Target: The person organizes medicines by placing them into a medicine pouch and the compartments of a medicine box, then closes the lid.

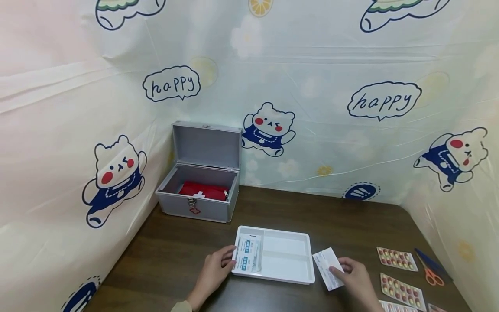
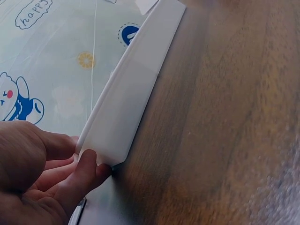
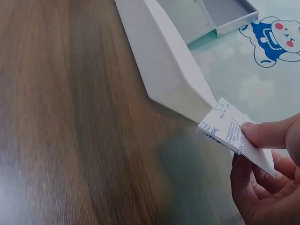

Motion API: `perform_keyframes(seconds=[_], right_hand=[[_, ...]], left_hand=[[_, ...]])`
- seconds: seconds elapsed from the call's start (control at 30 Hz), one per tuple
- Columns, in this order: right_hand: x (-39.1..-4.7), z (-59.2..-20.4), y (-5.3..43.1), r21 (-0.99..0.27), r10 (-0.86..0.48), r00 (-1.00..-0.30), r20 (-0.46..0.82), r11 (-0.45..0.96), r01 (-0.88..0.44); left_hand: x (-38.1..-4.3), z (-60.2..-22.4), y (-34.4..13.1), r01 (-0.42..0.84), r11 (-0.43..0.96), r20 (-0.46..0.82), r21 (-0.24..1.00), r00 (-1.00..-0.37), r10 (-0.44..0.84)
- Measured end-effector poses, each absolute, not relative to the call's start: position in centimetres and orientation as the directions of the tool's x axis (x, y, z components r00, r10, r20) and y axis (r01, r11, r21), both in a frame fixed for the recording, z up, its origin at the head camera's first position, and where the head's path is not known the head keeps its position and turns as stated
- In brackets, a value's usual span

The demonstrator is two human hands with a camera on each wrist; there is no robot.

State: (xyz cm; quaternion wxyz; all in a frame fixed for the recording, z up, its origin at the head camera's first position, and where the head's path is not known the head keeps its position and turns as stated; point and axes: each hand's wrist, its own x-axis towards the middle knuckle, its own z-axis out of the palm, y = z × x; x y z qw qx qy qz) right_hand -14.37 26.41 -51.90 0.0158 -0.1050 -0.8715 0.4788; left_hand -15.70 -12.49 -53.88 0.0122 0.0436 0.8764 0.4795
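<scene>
A white plastic tray with compartments rests on the dark table. My left hand holds its left end, thumb at the rim and fingers curled against the outside in the left wrist view. White packets with blue print lie in the tray's left compartment; the right-hand compartments are bare. Just off the tray's right end, my right hand pinches a flat white printed packet. In the right wrist view, the thumb presses on top of this packet and fingers support it from below.
Behind the tray stands a grey metal box, lid raised, with a red pouch inside. On the right lie pill blister packs, orange-handled scissors and a dark blue pointed item. Printed cloth walls the table's back and sides.
</scene>
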Motion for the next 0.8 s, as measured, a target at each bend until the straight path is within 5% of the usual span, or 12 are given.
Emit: perform_keyframes(seconds=[0.8], right_hand=[[-16.0, -51.3, 20.4, -0.904, 0.204, -0.975, -0.093, 0.393, 0.168]], left_hand=[[-15.7, -53.6, -12.2, 0.038, 0.538, 0.001, 0.842, -0.998, 0.069]])
